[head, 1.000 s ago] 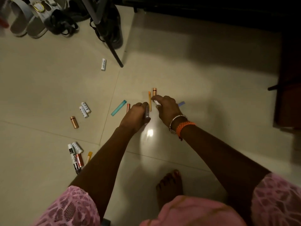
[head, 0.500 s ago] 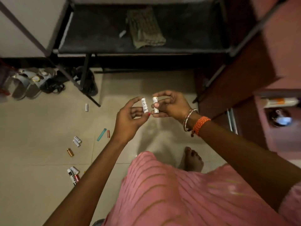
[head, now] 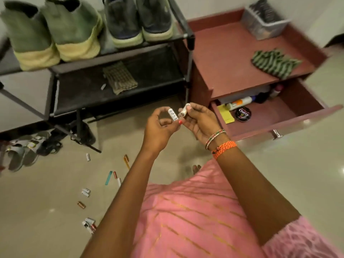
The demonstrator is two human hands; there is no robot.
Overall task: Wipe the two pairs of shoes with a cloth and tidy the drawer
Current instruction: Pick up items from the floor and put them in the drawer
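My left hand (head: 160,127) pinches a small white tube with dark print (head: 172,114), held upright. My right hand (head: 200,120) pinches a second white tube (head: 184,110), tilted, its end close to the first. Both hands are raised in front of the open reddish drawer (head: 290,125), which holds a black round polish tin (head: 243,114), a white bottle (head: 241,103) and a yellow pad (head: 226,113). A green pair of shoes (head: 54,34) and a dark pair of shoes (head: 137,21) stand on the black rack's top shelf. A folded cloth (head: 120,78) lies on the shelf below.
Several small tubes and sticks lie scattered on the tiled floor at lower left (head: 85,192). Sandals (head: 24,151) sit under the rack. A striped green cloth (head: 275,62) and a clear box (head: 264,21) rest on the cabinet top. My foot (head: 196,168) shows past the pink dress.
My hands lifted from the floor, each with a white tube, and now hold them higher near the drawer. The view tilted up to show the rack and the cabinet.
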